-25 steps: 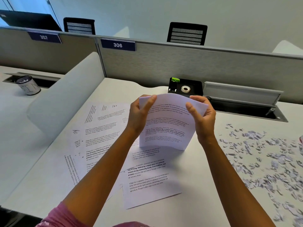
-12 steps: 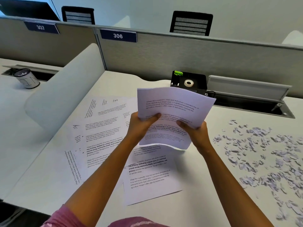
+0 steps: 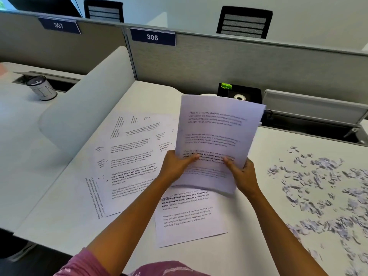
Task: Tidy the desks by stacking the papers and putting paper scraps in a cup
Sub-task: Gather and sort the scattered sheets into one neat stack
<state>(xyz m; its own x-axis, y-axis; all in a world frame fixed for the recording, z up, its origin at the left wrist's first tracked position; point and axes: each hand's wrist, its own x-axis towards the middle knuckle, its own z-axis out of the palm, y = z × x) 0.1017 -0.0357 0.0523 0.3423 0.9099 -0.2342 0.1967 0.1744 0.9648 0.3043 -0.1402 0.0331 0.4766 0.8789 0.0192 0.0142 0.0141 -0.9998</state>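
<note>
While both hands — left hand [image 3: 175, 166], right hand [image 3: 242, 175] — grip its lower edge, the paper stack [image 3: 217, 136] stands upright, lengthwise.

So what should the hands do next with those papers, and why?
Probably lower the held stack of papers and tap its bottom edge on the desk to square it. The left hand and right hand grip its lower part, and the sheets look uneven. The loose printed sheets lie unstacked beside it.
</note>
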